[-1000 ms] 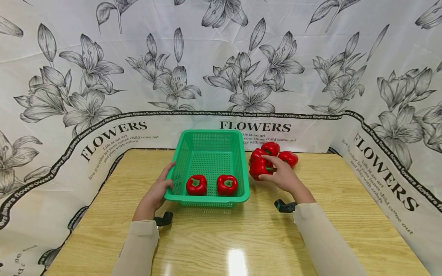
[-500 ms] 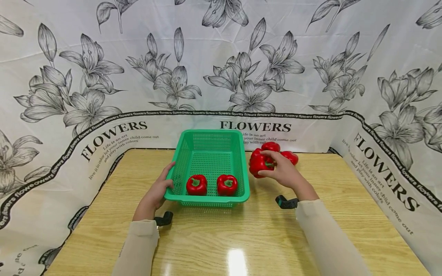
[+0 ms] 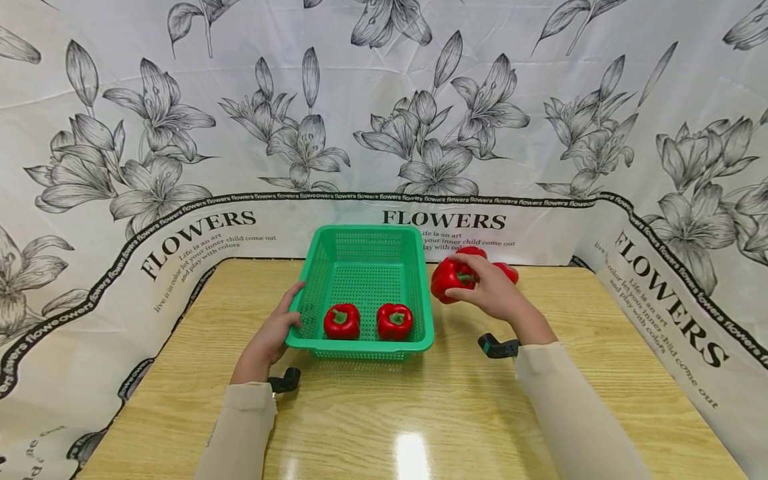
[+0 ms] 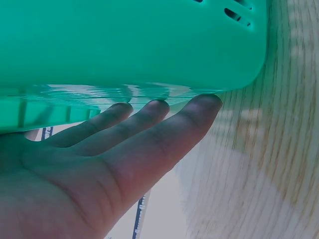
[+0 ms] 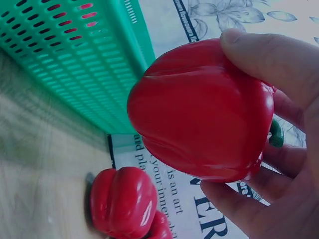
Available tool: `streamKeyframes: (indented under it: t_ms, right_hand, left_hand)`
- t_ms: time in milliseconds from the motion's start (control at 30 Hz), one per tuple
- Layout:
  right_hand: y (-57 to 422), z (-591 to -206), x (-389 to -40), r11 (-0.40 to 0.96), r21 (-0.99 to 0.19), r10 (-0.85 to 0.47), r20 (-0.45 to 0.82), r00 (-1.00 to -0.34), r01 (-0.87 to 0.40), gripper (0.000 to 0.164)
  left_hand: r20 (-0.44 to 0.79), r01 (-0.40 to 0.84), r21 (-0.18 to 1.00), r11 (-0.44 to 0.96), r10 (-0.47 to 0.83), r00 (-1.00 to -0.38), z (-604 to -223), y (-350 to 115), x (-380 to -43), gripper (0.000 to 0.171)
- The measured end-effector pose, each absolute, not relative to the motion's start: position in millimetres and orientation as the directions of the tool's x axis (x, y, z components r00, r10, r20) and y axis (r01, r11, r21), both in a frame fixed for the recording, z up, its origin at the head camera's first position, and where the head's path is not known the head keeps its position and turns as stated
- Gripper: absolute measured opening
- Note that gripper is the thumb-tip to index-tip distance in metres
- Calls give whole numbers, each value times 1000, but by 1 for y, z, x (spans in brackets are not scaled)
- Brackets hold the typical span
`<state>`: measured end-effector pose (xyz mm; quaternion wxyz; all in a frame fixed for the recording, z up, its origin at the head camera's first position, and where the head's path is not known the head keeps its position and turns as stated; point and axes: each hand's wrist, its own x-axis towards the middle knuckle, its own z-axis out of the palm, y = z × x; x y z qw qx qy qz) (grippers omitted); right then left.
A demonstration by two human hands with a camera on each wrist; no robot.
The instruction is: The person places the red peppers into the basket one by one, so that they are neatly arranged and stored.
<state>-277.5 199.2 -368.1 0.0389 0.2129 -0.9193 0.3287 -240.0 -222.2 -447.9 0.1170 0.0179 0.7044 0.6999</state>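
Note:
My right hand (image 3: 492,292) grips a red bell pepper (image 3: 450,280), thumb on one side and fingers on the other. The same bell pepper (image 5: 199,112) fills much of the right wrist view, held off the table with its green stem toward the palm. My left hand (image 3: 273,333) holds the left rim of the green plastic basket (image 3: 427,300), its fingers (image 4: 149,137) against the outer wall in the left wrist view. Two red bell peppers, one left (image 3: 341,323) and one right (image 3: 394,323), sit stem up at the basket's near end.
Behind the right hand lie more red bell peppers, one at the back (image 3: 473,251) and one at the right (image 3: 508,271), partly hidden. The wooden table (image 3: 360,413) ends at a flower-printed cloth (image 3: 336,147) behind and at both sides.
My right hand has lifted the bell pepper slightly up and away, covering more of those behind it. My left hand, the basket and its bell peppers have stayed still.

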Motion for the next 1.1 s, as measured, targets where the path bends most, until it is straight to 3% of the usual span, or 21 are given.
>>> streamKeyframes:
  t_ms: [1100]
  right_hand:
    - [158, -328, -288, 689, -493, -494, 216, -842, -531, 71]
  left_hand:
    - [-140, -136, 990, 37, 182, -973, -447, -223, -240, 93]
